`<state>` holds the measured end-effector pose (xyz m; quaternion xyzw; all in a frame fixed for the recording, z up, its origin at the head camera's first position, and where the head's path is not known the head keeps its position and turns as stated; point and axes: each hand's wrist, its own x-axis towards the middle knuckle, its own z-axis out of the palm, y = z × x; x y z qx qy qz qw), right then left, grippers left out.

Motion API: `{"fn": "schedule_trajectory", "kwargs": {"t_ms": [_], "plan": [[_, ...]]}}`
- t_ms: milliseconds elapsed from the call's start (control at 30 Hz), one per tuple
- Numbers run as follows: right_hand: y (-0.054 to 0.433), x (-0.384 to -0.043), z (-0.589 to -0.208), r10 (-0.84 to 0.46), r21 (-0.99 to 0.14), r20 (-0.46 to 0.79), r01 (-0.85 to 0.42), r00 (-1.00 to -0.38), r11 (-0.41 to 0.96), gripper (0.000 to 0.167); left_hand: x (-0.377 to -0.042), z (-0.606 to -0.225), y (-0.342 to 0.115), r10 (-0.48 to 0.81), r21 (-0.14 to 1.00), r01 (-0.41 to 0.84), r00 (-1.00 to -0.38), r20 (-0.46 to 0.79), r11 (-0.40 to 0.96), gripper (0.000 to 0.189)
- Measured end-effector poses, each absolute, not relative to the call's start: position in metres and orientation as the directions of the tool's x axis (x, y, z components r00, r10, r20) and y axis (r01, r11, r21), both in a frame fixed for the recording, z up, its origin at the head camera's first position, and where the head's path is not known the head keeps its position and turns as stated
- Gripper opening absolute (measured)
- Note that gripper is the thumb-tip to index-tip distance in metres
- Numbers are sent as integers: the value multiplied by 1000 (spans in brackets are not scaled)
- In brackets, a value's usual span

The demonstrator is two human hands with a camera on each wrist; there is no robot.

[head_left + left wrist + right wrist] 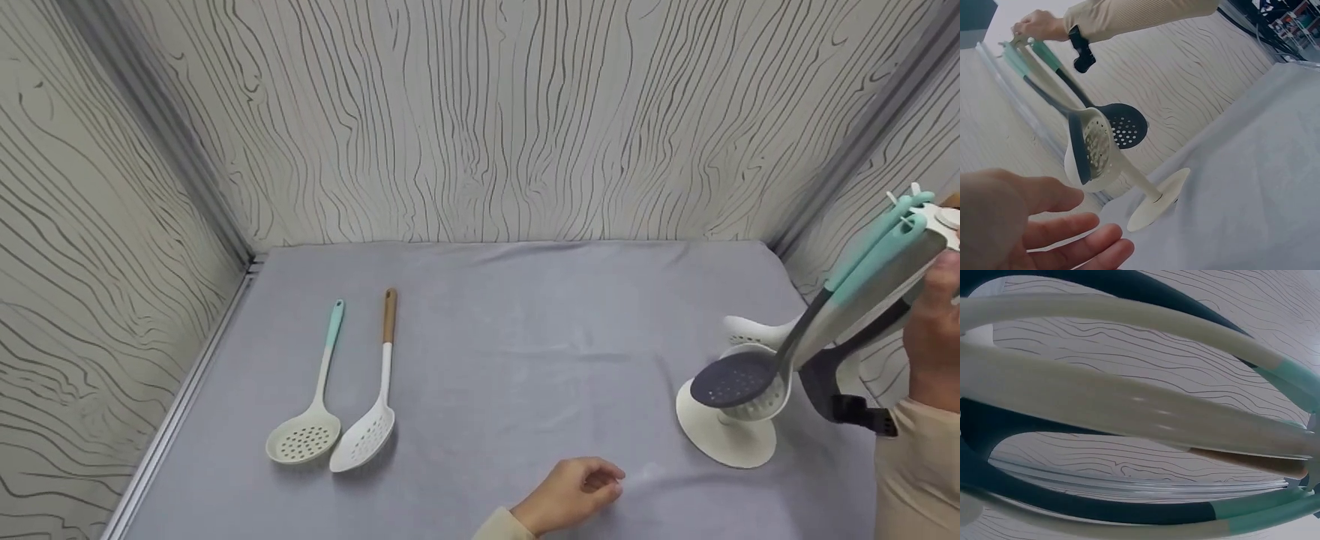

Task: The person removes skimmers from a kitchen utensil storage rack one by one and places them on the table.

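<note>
On the right stands a cream utensil stand [724,448] with a round base and several hanging utensils. Among these are a dark slotted skimmer [731,381] with a mint handle and a white slotted utensil [754,330]. My right hand [934,334] grips the stand near its top hooks, as the left wrist view also shows. Low over the cloth, my left hand [570,493] holds nothing, its fingers loosely bent. On the left lie a cream skimmer [306,437] with a mint handle and a white slotted spoon [365,441] with a wooden handle, side by side.
A grey cloth [487,375] covers the table. Wood-grain panels [465,127] rise behind it and at both sides, with metal rails along the left edge [180,405] and in the corners. A black wrist device [862,414] sits on the right sleeve.
</note>
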<state>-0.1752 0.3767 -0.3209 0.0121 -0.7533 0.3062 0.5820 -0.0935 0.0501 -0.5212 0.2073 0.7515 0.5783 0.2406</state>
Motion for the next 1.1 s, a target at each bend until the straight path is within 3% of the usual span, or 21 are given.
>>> {"fn": "schedule_trajectory", "kwargs": {"t_ms": [233,500,833,1100], "plan": [[365,-171,-325,439,-507,852,-241,-285,827,39,-101,-505,60,628,955,158,-777,-37,253,23],[360,-178,-325,419,-476,879,-385,-226,791,41,-104,-495,75,620,942,248,-782,56,227,21],[356,-175,-325,476,-522,853,-322,-215,790,38,-109,-479,95,605,870,444,-760,239,215,18],[349,-172,-322,481,-531,847,-309,-227,789,36,-112,-471,103,612,862,453,-754,237,225,19]]}}
